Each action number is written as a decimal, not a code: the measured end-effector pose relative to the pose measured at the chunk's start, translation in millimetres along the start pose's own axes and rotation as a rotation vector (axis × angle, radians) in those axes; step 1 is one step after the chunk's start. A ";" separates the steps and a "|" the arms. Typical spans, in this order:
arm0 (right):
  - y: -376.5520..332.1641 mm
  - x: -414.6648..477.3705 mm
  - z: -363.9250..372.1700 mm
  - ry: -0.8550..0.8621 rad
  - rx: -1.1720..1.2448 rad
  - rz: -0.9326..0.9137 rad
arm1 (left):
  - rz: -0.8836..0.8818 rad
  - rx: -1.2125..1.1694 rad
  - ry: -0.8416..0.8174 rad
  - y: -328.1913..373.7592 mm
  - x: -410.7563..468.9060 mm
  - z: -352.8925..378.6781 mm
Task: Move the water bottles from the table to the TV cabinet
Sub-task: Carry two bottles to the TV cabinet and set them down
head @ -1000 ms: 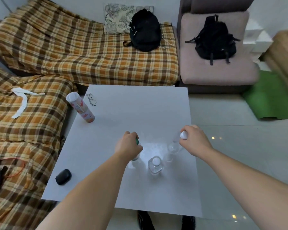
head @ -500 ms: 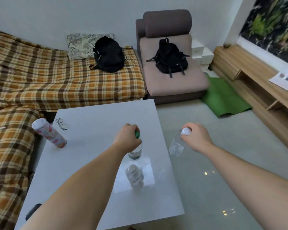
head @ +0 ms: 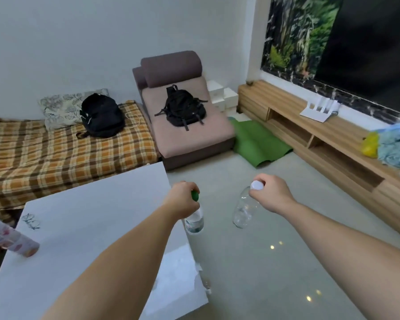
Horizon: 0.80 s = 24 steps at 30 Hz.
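Observation:
My left hand [head: 183,199] grips a clear water bottle with a green cap [head: 195,221] by its neck, hanging just past the right edge of the white table [head: 83,227]. My right hand [head: 269,192] holds a clear bottle with a white cap [head: 243,212] by its top, over the floor. The long wooden TV cabinet [head: 321,135] runs along the right wall, well ahead of both hands. The third bottle seen earlier is hidden behind my left arm or out of view.
A pink patterned can [head: 12,239] and glasses [head: 30,221] lie on the table's left. A plaid sofa [head: 62,148] holds a black backpack [head: 102,118]; a second backpack [head: 185,107] sits on a brown chair. A green mat [head: 259,142] lies on the floor. Papers [head: 319,109] and cloths [head: 390,146] lie on the cabinet.
Both hands lifted their bottles off the table and carried them right, off its edge. The view turned right and up, bringing the TV cabinet into sight.

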State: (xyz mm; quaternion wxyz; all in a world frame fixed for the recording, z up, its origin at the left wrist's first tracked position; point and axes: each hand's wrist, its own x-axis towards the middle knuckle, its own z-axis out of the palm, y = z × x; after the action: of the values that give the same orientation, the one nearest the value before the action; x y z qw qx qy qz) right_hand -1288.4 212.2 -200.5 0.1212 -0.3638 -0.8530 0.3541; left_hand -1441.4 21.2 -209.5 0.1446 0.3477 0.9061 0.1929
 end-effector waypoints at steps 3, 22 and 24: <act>37.0 -10.6 -45.7 0.043 0.005 0.052 | 0.054 0.007 -0.045 53.3 3.0 23.9; 229.9 -137.6 -228.3 0.590 0.185 0.643 | 0.665 -0.067 -0.419 365.3 17.1 169.3; 240.3 -148.4 -235.4 0.631 0.171 0.713 | 0.719 -0.113 -0.455 387.2 12.9 178.7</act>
State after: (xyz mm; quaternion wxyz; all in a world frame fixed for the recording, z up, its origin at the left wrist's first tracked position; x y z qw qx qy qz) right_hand -945.8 345.2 -189.8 0.2744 -0.7120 -0.5644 0.3149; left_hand -1157.4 339.3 -194.8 0.2830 0.6668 0.6602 0.1986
